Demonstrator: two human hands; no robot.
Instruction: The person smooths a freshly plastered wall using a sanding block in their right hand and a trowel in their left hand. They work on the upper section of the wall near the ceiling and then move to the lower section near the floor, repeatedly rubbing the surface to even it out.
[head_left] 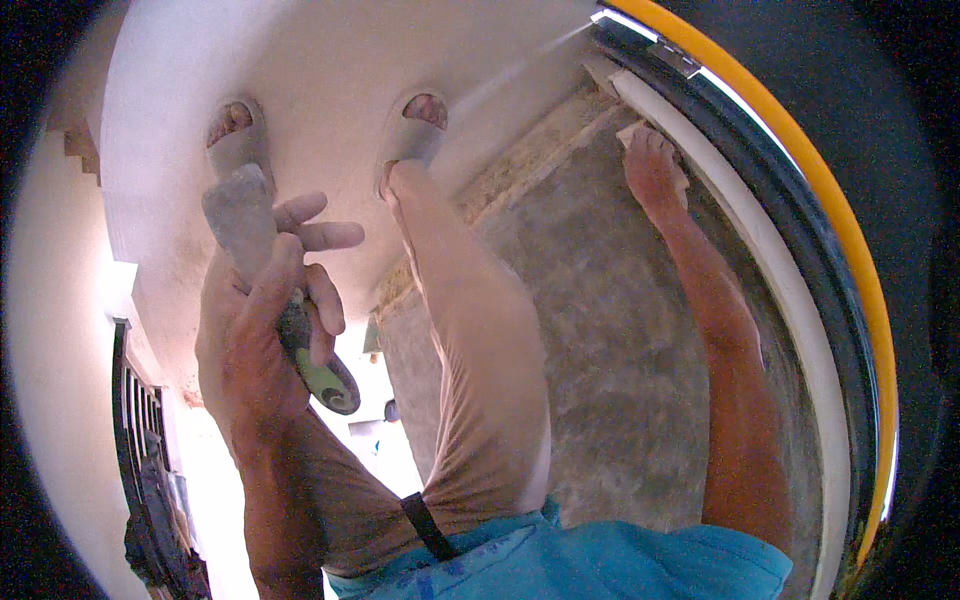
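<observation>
My left hand (270, 330) holds a putty knife by its green handle (325, 380), its wide grey blade (240, 215) pointing away from me. The thumb lies along the tool, and some of the fingers stretch out to the right. At the upper right, my right hand (653, 172) grips a pale, flat piece (683, 183), its kind hard to make out. Its fingers press the piece against the far end of a blotchy grey, cement-like surface (610, 330), close to a pale raised border.
My feet in grey slippers (425, 130) stand on a pale floor (330, 60). A rough, worn strip (540, 150) edges the grey surface. The pale border (790, 260), a dark band and a yellow curved edge (850, 230) run along the right. A dark railing (135, 420) is at lower left.
</observation>
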